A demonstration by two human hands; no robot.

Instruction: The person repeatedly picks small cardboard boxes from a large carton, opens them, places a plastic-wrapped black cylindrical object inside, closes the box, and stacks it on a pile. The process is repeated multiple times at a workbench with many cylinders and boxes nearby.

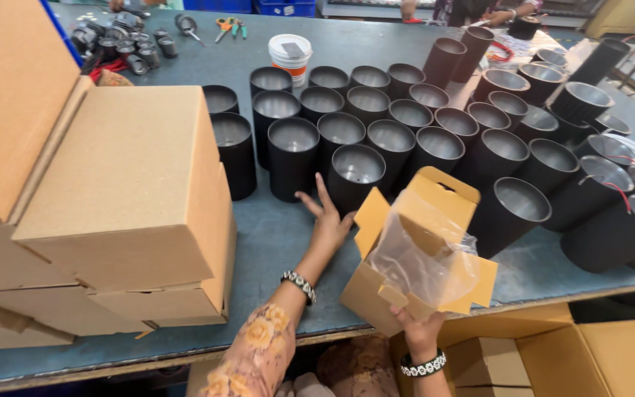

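from the head view, the left hand (328,220) is spread, fingertips touching a black can (356,179) at the front of the cluster on the bench (273,242); a careless nudge could probably topple its neighbours. the right hand (420,331) pinches an open cardboard box (413,257) with a clear plastic bag (424,265) inside, tilted, which might slip. the can stands upright, matte black, silvery inside.

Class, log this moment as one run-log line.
left hand: open, reaching for black cylinder | right hand: holding open carton with clear plastic bag | closed cartons: stacked left
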